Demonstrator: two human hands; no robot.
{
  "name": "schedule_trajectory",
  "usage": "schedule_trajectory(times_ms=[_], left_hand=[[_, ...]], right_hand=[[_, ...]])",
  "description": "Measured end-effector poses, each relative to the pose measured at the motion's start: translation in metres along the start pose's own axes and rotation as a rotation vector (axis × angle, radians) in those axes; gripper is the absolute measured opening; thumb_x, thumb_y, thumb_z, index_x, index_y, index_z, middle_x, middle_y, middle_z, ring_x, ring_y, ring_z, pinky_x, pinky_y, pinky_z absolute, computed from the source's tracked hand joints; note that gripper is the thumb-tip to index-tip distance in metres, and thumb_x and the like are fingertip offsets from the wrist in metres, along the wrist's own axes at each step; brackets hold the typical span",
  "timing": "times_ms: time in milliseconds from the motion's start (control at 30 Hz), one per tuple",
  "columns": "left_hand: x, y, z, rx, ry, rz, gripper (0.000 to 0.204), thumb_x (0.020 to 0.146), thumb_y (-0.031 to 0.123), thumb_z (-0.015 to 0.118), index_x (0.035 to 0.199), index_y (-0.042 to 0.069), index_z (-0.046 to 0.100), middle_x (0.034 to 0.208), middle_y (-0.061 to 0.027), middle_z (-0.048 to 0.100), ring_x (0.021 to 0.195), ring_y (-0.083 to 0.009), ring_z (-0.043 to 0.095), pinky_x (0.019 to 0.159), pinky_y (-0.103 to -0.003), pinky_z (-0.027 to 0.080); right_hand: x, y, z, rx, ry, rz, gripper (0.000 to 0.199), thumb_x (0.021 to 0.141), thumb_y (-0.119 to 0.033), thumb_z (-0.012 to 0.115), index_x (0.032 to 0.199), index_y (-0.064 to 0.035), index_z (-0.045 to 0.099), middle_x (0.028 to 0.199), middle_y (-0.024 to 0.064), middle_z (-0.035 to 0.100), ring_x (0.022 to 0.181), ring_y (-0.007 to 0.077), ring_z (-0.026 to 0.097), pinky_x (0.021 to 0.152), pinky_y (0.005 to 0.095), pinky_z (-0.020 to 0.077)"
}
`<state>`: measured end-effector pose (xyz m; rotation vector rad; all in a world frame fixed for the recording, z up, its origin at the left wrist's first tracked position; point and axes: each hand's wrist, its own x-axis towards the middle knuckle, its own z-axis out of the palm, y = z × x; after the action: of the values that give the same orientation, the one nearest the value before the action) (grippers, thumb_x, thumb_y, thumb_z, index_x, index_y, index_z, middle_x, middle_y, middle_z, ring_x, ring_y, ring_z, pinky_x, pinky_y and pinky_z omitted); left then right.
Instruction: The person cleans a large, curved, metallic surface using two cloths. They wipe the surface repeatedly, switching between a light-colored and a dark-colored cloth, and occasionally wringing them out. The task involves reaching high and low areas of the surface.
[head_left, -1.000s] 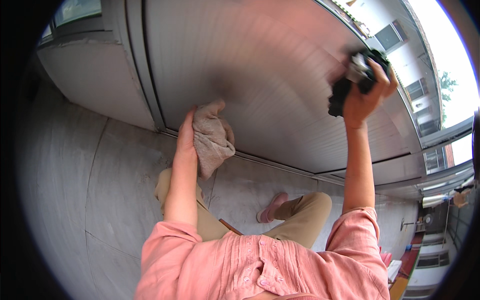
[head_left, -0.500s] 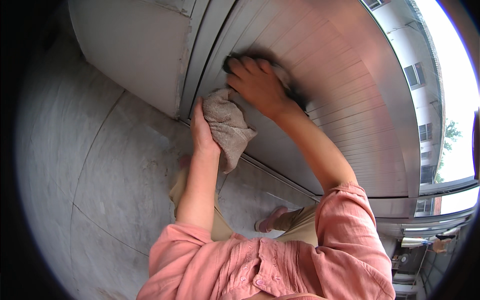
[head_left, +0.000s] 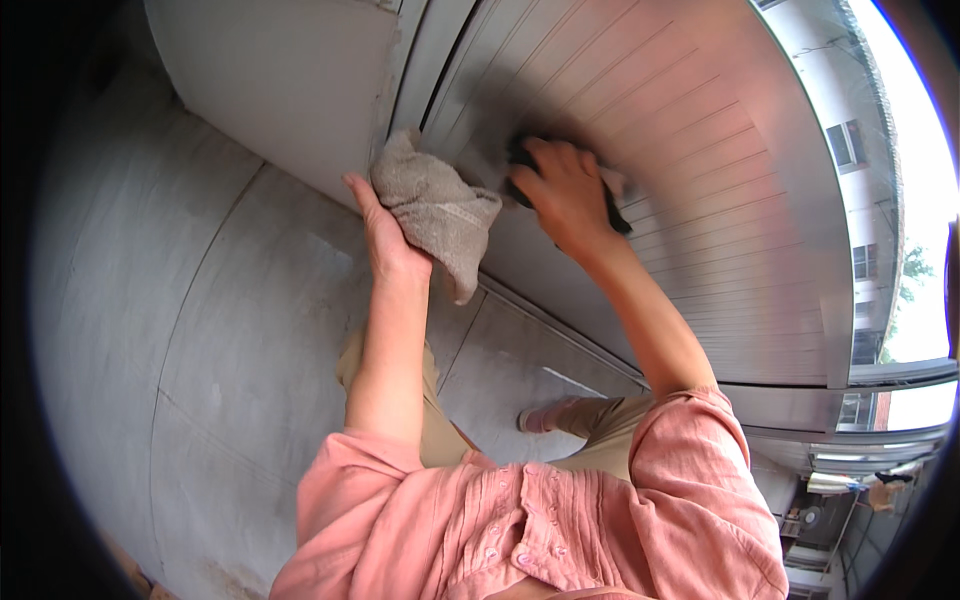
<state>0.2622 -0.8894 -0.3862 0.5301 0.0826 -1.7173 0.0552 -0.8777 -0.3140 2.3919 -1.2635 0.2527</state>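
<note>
A crumpled grey-beige towel (head_left: 432, 196) rests on the palm of my left hand (head_left: 393, 243), whose thumb points outward. One end of the towel hangs down beside the wrist. My right hand (head_left: 566, 196) is curled over a dark, flat pad (head_left: 617, 213) and presses it to the grooved metal panel (head_left: 690, 130). Mostly covered by the fingers, the pad is black with a paler pinkish patch; its exact kind cannot be made out.
Left of the panel, beyond the metal frame strip, stands a plain pale wall (head_left: 270, 80). Large grey tiles (head_left: 230, 330) cover the floor. A window (head_left: 915, 290) at the far right shows a building outside. My feet stand close to the panel's base.
My right hand and the dark pad have moved right and slightly down across the panel. My left hand has shifted a little left and up with the towel.
</note>
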Motion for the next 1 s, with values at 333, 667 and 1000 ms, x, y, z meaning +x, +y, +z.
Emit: schedule_trajectory(times_ms=[333, 667, 1000], left_hand=[[-0.022, 0.016, -0.02, 0.113, -0.191, -0.031, 0.046, 0.088, 0.027, 0.066, 0.125, 0.001, 0.059, 0.122, -0.0127, 0.065, 0.111, -0.0285, 0.062, 0.099, -0.044, 0.05], [-0.01, 0.039, 0.009, 0.04, -0.342, 0.177, 0.04, 0.084, 0.018, 0.063, 0.12, 0.003, 0.065, 0.123, -0.0109, 0.067, 0.118, -0.0288, 0.06, 0.107, -0.042, 0.044], [0.033, -0.054, 0.162, 0.844, -0.45, 1.233, 0.033, 0.081, 0.013, 0.073, 0.112, 0.007, 0.063, 0.114, -0.008, 0.062, 0.106, -0.0267, 0.059, 0.089, -0.039, 0.047]], right_hand=[[-0.175, -0.077, -0.028, 0.744, 0.018, 0.773, 0.045, 0.066, 0.005, 0.072, 0.108, -0.0091, 0.064, 0.122, 0.0168, 0.056, 0.115, 0.0389, 0.053, 0.096, 0.0422, 0.0449], [-0.194, -0.071, -0.036, 1.526, 0.225, 1.368, 0.042, 0.08, -0.002, 0.075, 0.118, -0.0065, 0.058, 0.103, 0.003, 0.065, 0.091, 0.0125, 0.06, 0.08, 0.0274, 0.0497], [-0.216, -0.1, -0.038, 1.445, 0.351, 1.586, 0.042, 0.079, 0.001, 0.075, 0.116, -0.0071, 0.059, 0.103, 0.0032, 0.065, 0.093, 0.0124, 0.06, 0.082, 0.027, 0.049]])
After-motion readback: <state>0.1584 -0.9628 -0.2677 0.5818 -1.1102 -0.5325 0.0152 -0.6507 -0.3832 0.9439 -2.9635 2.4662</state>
